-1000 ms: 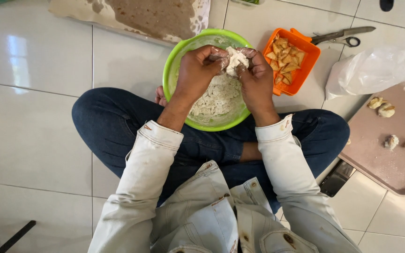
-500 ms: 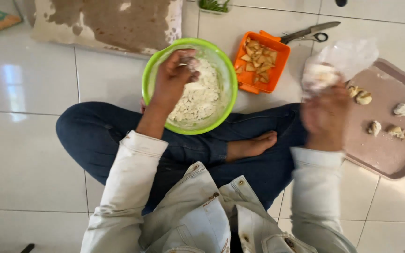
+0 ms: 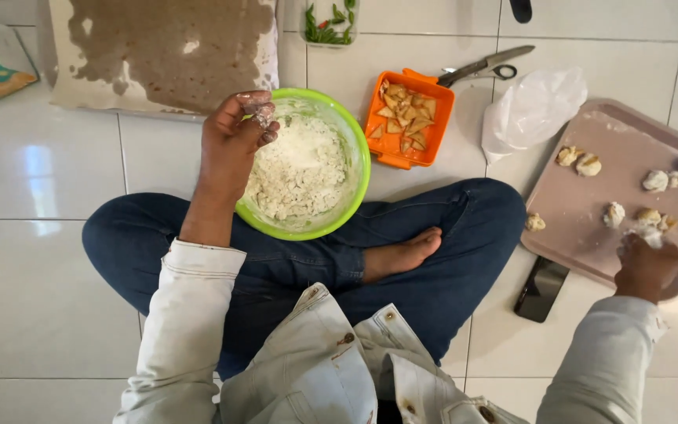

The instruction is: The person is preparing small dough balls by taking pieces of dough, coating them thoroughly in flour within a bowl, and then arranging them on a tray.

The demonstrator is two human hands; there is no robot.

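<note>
While crumbly dough (image 3: 300, 169) fills round green bowl (image 3: 359, 169).

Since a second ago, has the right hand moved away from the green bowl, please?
Yes. The right hand has left the green bowl and gone out to its right, onto the near edge of the pink tray.

White tiled floor (image 3: 33, 259) — glossy, grey grout lines. On it: green bowl (image 3: 359, 169), orange tray (image 3: 442, 118) with scissors (image 3: 486, 67) just beside, white plastic bag (image 3: 531, 110), pink tray (image 3: 590, 243), dark phone (image 3: 541, 289), brown-stained mat (image 3: 162, 51) — small container of chillies (image 3: 329, 20).
</note>
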